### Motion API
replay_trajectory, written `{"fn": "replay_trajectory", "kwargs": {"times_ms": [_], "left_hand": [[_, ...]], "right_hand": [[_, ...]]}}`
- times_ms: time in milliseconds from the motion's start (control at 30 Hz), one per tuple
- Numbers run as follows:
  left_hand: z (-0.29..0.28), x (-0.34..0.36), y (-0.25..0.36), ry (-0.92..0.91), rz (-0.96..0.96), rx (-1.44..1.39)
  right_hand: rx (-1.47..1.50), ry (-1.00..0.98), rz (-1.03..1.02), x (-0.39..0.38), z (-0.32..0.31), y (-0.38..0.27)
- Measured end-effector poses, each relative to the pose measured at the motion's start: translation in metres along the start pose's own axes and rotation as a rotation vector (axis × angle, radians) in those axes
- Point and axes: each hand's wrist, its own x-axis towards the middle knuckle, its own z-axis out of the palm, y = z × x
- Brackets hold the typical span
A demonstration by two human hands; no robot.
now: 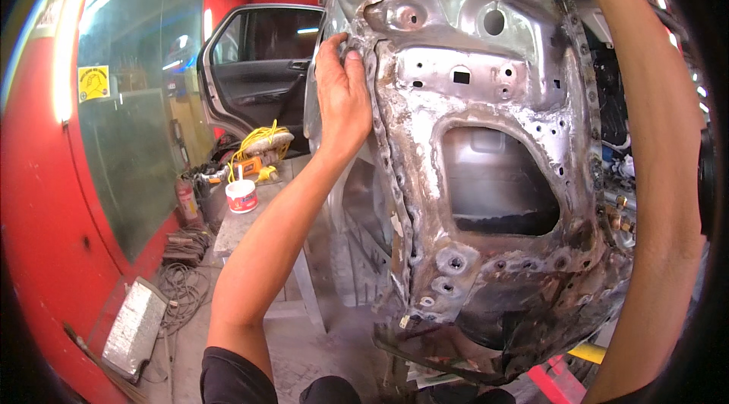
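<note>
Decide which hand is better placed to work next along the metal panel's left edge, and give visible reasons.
Probably the left: the left hand is at the metal panel's left edge. The right forearm rises along the opposite side, its hand out of view.

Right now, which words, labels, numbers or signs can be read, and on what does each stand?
I don't copy out wording, only where it stands.
Yellow square sign on the glass panel: small dark print.
White and red tub on the bench: printed lettering.
Red extinguisher: any print is too small to read.
</note>
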Motion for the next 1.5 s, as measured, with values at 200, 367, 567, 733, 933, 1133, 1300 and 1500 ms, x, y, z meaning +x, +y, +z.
{"fn": "replay_trajectory", "kwargs": {"times_ms": [200, 367, 567, 733, 933, 1133, 1300, 1500], "left_hand": [[0.002, -0.015, -0.006, 0.008, -0.012, -0.007], [0.009, -0.017, -0.004, 0.062, 0.024, 0.058], [0.001, -0.018, -0.004, 0.102, 0.092, 0.027], [0.006, -0.019, 0.0, 0.16, 0.087, -0.045], [0.004, -0.021, -0.006, 0.146, 0.108, 0.013], [-0.005, -0.036, -0.001, 0.052, 0.019, -0.1], [-0.002, -0.057, 0.009, 0.037, -0.029, -0.111], [-0.003, -0.059, 0.003, 0.052, -0.005, -0.111]], "right_hand": [[0.07, -0.048, 0.134, -0.004, 0.003, -0.004], [0.082, -0.08, 0.208, -0.001, 0.003, -0.013], [0.133, -0.1, 0.317, -0.008, 0.008, -0.009], [0.125, -0.108, 0.35, -0.009, 0.005, -0.02], [0.148, -0.104, 0.391, -0.013, 0.005, -0.024], [0.152, -0.088, 0.448, -0.015, 0.005, -0.025], [0.149, -0.048, 0.55, -0.009, 0.002, -0.023], [0.112, -0.12, 0.415, -0.033, 0.008, -0.049]]}}
